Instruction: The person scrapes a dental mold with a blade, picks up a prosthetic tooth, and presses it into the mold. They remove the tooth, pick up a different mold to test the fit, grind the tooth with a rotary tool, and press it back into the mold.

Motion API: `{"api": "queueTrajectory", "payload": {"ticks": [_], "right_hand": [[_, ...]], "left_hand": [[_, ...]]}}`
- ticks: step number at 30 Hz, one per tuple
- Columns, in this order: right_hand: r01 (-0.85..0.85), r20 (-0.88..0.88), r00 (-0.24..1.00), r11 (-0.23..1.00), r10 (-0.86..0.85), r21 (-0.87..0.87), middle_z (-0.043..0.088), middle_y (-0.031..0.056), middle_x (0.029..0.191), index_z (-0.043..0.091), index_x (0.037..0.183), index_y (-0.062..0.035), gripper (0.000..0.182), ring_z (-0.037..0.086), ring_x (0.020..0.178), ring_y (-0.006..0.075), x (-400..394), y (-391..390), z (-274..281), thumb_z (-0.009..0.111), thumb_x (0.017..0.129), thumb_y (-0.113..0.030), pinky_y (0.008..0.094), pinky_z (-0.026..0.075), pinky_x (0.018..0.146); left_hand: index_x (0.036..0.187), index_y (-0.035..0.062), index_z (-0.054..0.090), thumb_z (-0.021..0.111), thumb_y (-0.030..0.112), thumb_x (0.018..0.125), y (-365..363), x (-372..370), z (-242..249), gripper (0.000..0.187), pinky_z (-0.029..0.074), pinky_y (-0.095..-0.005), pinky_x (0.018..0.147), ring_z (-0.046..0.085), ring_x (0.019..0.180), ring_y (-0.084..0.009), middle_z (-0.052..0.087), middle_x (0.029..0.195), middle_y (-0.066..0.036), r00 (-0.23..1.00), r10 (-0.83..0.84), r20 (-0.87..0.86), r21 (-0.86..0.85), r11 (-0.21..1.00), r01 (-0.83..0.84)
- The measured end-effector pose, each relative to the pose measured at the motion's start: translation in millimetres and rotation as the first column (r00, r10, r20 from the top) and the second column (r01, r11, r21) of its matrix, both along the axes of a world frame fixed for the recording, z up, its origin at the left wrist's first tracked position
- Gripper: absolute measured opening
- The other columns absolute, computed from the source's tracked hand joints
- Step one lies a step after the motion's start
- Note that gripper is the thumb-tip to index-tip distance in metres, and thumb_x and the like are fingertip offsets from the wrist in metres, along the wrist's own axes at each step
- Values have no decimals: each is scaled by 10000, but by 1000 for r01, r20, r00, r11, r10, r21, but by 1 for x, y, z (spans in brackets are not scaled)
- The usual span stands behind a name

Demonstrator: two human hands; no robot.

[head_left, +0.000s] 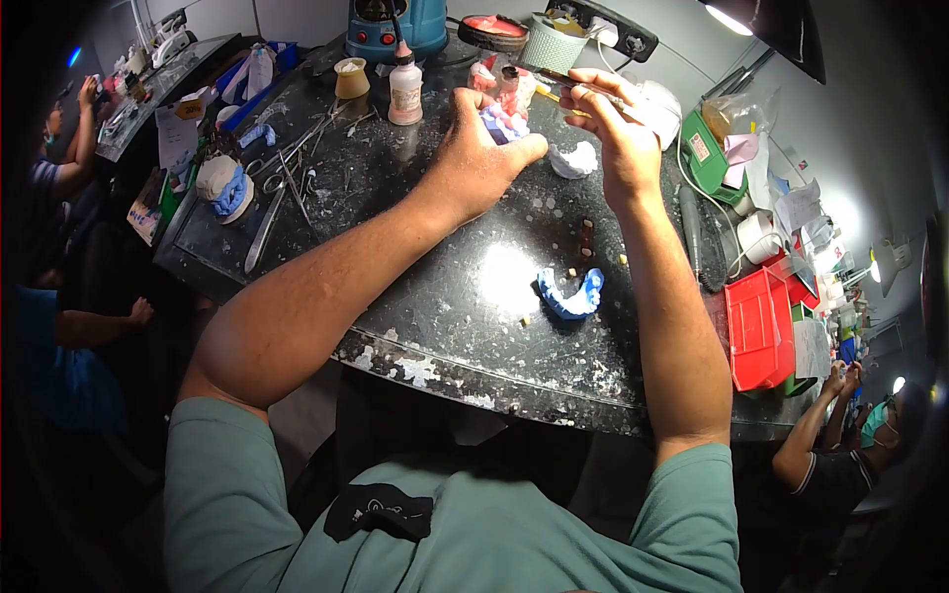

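My left hand [473, 153] is closed around a dental model [502, 126], lavender-blue at its base, near the back of the black bench. Pink wax-like material [509, 94] shows just beyond the fingers. To its right, my right hand [621, 124] pinches a thin handheld tool [556, 72] whose tip points left, above the pink material. The tip's exact contact is too small to tell. Below and between the hands lies a white lump [573, 160]. Closer to the front rests a blue U-shaped dental arch [571, 296], with several small tan pieces [572, 272] around it.
At the back stand a dropper bottle [405, 91], a yellowish pot [351, 79], a blue machine [395, 32] and a pan of red wax [492, 30]. Scissors [277, 183] and another model [225, 188] lie left. Right are red bins [759, 331] and a green box [710, 153]. People sit both sides.
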State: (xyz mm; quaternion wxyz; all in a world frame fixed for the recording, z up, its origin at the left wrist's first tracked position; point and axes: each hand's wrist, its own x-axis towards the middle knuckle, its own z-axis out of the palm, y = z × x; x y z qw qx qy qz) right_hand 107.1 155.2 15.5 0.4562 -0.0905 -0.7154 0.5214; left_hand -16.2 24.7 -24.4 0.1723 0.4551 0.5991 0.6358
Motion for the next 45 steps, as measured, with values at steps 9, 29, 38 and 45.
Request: {"api": "queueTrajectory", "payload": {"ticks": [9,29,38,45], "right_hand": [[-4,6,1000,1000,4,-11,677,110,1059,637,1150,17,290,668,962,190,0,0,-1,651,905,-137,293,533,828],[-221,-128,973,943,194,-247,669,168,904,607,1076,58,297,669,816,218,108,-44,-15,597,878,-162,337,530,776],[-214,-161,971,949,179,-234,650,163,955,596,1063,70,266,667,831,207,104,-66,-17,589,880,-123,351,537,781],[-225,-124,972,951,202,-212,649,160,956,597,1051,71,262,655,844,202,104,-69,-17,593,875,-123,346,523,791]], "left_hand": [[1221,38,329,743,262,811,-2,2,2,624,482,-292,804,539,922,-161,495,1058,-126,1000,-8,18,4,1000,8],[1124,89,475,638,2,708,-17,15,16,455,432,-225,772,480,844,-67,486,985,-6,825,-555,-103,-6,830,557],[1126,94,486,578,-47,658,-31,21,28,498,378,-186,694,426,760,-39,460,891,31,765,-644,5,-39,765,643],[1132,92,475,592,-9,646,-27,22,24,511,410,-195,742,449,849,-46,457,1017,10,732,-679,-53,19,732,681]]}}
